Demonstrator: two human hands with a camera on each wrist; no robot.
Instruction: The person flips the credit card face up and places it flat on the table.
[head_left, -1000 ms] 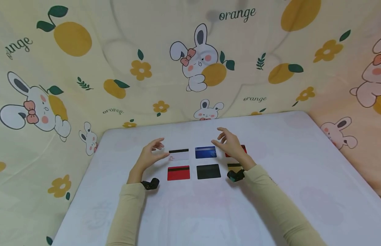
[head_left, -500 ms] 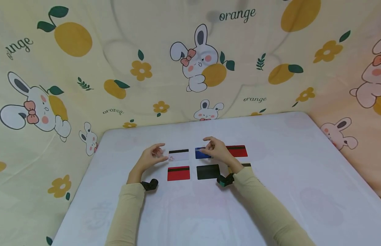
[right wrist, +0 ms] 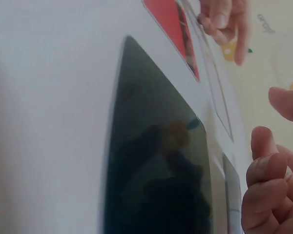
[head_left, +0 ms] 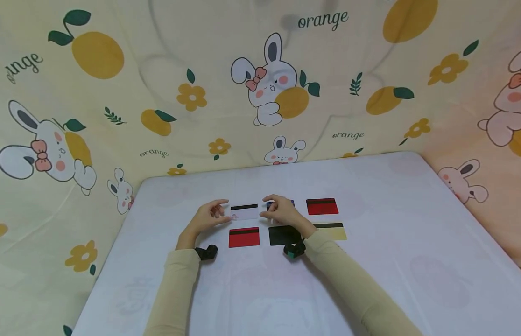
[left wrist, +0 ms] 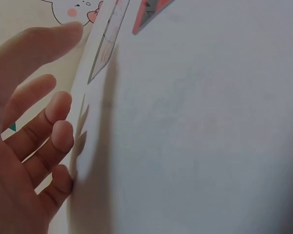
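Six flat cards lie in two rows on the white table. At the back left is a white card (head_left: 244,213) with a black stripe. My left hand (head_left: 204,218) hovers at its left edge, thumb and fingers spread apart and holding nothing. Past its right edge, my right hand (head_left: 284,213) hangs over the blue card (head_left: 292,203), hiding most of it; the fingers bend loosely around nothing. The right wrist view shows the black card (right wrist: 156,156) close below that hand. A striped red card (head_left: 244,238) sits in front of the white one.
Another red card (head_left: 322,207) lies at the back right, with a gold card (head_left: 334,233) in front of it, partly behind the right wrist. A cloth printed with rabbits and oranges (head_left: 193,97) hangs behind the table (head_left: 252,298).
My right hand has moved left from beside the back-right red card, across the blue card, to near the white card's right edge. The left hand has dipped slightly. The cards have not moved.
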